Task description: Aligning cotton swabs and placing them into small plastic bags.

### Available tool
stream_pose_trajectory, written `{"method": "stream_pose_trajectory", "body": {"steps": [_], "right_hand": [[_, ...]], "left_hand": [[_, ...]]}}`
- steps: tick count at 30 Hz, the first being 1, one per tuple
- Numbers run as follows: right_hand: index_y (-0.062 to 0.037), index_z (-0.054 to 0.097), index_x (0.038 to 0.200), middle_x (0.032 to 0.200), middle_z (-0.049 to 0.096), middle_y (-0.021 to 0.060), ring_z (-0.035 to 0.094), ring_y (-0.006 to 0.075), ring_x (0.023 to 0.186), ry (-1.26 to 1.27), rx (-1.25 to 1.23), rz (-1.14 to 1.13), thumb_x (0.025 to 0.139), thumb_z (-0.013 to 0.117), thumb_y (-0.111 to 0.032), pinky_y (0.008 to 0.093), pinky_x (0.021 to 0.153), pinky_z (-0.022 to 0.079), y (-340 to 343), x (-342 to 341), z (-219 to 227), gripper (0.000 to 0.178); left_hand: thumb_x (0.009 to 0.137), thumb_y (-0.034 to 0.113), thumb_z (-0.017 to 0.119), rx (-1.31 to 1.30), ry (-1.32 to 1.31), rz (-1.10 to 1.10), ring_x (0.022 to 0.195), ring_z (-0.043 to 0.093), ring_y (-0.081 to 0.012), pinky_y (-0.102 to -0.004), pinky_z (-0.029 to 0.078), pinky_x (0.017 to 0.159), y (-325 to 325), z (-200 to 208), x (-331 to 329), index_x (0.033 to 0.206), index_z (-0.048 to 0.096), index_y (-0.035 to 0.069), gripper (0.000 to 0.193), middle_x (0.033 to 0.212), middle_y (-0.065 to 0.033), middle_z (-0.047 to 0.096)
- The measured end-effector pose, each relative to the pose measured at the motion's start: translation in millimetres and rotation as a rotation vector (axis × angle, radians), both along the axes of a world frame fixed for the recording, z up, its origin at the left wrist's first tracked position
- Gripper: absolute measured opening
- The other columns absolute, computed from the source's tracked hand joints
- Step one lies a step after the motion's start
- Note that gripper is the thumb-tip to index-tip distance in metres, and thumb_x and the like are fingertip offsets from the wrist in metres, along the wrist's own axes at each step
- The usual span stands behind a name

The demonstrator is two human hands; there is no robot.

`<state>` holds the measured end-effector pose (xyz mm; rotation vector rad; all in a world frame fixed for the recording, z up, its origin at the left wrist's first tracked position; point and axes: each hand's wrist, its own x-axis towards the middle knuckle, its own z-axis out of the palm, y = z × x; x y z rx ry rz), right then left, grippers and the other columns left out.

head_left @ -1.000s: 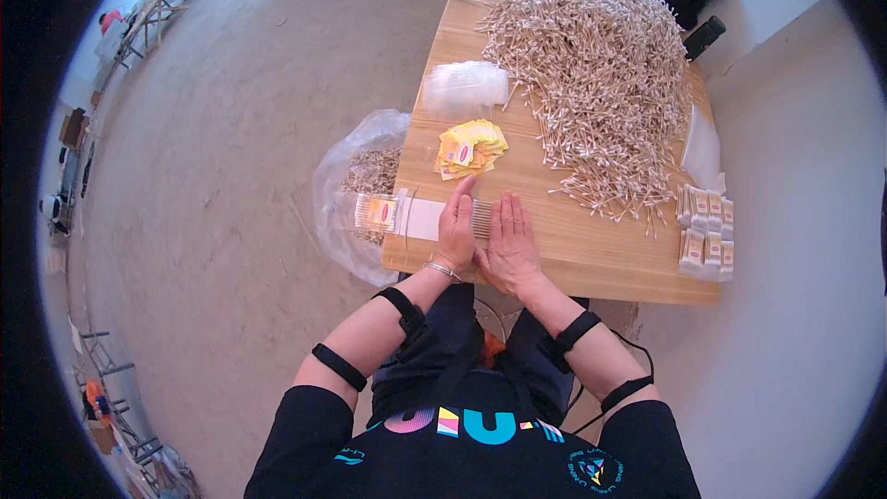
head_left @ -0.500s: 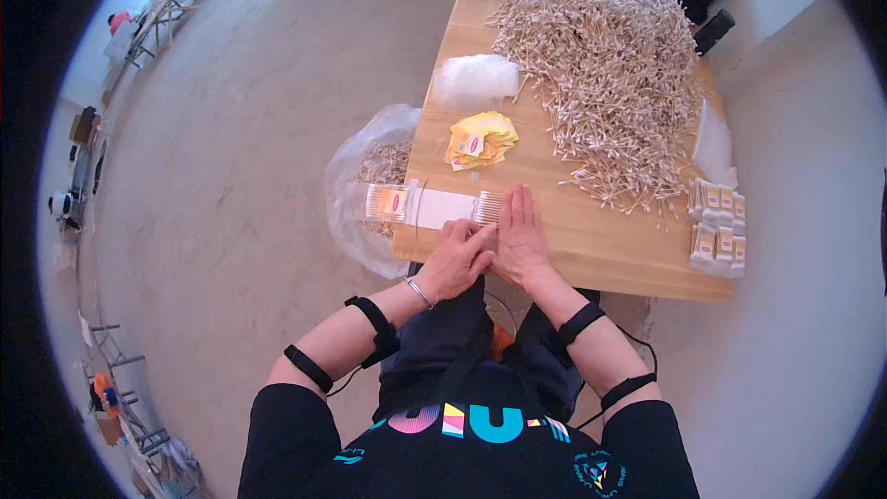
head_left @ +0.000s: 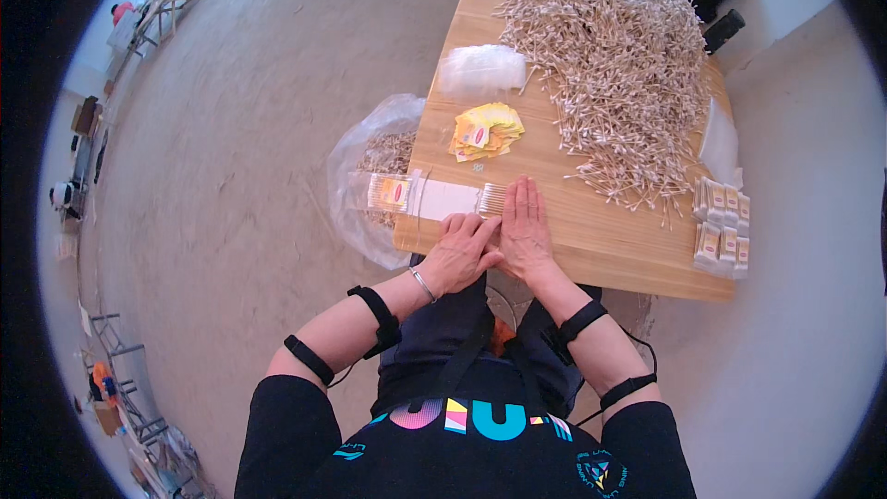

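Observation:
A row of cotton swabs (head_left: 492,198) lies side by side on the wooden table, at the right end of a white strip (head_left: 448,200). My right hand (head_left: 527,231) rests flat along the right side of the row, its fingers straight and together. My left hand (head_left: 455,252) is bent over the table edge, fingers reaching to the swabs' near ends; it seems to hold nothing, and its fingertips meet the right hand. At the strip's left end sits a clear pack of swabs with a yellow-orange card (head_left: 392,193), sticking out past the table edge.
A large heap of loose swabs (head_left: 610,65) covers the far right. Beyond my hands lie yellow cards (head_left: 487,131) and clear plastic bags (head_left: 480,71). Filled packs (head_left: 721,222) stand at the right edge. A plastic sack of swabs (head_left: 346,176) hangs left of the table.
The view has shifted slightly. Both hands stay at the row of swabs, with the left fingers moved a little along its near ends.

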<state>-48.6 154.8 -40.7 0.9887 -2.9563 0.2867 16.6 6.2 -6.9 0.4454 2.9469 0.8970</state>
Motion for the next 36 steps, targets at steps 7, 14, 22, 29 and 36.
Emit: {"method": "stream_pose_trajectory", "body": {"steps": [7, 14, 22, 29, 36], "right_hand": [[0.0079, 0.012, 0.14, 0.147, 0.012, 0.0262, 0.009, 0.0386, 0.139, -0.01, -0.013, 0.009, 0.077, 0.057, -0.053, 0.0461, 0.114, 0.009, -0.1, 0.4, 1.7, 0.099], [0.008, 0.011, 0.141, 0.148, 0.011, 0.0261, 0.008, 0.0389, 0.14, -0.039, 0.003, 0.016, 0.076, 0.058, -0.053, 0.046, 0.114, 0.008, 0.1, -0.1, 6.7, 0.101], [0.0088, 0.011, 0.14, 0.148, 0.01, 0.0263, 0.006, 0.0387, 0.14, -0.019, 0.083, 0.007, 0.079, 0.053, -0.047, 0.0454, 0.114, 0.006, -0.6, 0.3, 7.5, 0.093], [0.0094, 0.012, 0.14, 0.148, 0.011, 0.0266, 0.007, 0.0385, 0.14, -0.022, 0.029, 0.008, 0.078, 0.053, -0.045, 0.0455, 0.114, 0.007, -0.1, 1.0, 8.5, 0.092], [0.0097, 0.015, 0.14, 0.148, 0.011, 0.0265, 0.006, 0.0386, 0.14, -0.042, 0.049, 0.002, 0.076, 0.053, -0.038, 0.0451, 0.114, 0.007, -1.3, 0.6, 10.8, 0.088]], "left_hand": [[0.085, 0.038, 0.057, -0.026, 0.035, 0.037, 0.1, 0.043, -0.0328, -0.0424, 0.03, 0.092, 1.6, -3.2, -1.4, 0.137, 0.032, 0.002, 0.068, 0.106, -0.0169, 0.046], [0.084, 0.039, 0.057, -0.046, -0.027, 0.027, 0.101, 0.044, -0.0327, -0.0427, 0.029, 0.092, 0.7, 0.1, -3.5, 0.135, 0.034, 0.003, 0.067, 0.105, -0.0159, 0.048], [0.085, 0.04, 0.055, -0.064, -0.002, 0.07, 0.1, 0.046, -0.0314, -0.0427, 0.029, 0.093, 4.2, -0.1, -9.6, 0.137, 0.033, 0.003, 0.067, 0.105, -0.0154, 0.051], [0.086, 0.041, 0.054, -0.1, -0.021, 0.047, 0.102, 0.047, -0.031, -0.0425, 0.03, 0.092, 3.7, 1.6, -9.8, 0.137, 0.033, 0.003, 0.067, 0.108, -0.0154, 0.051], [0.087, 0.042, 0.052, -0.061, -0.033, 0.105, 0.098, 0.05, -0.0308, -0.0419, 0.031, 0.09, 6.8, 3.7, -14.7, 0.136, 0.034, 0.003, 0.065, 0.104, -0.0151, 0.056]]}}
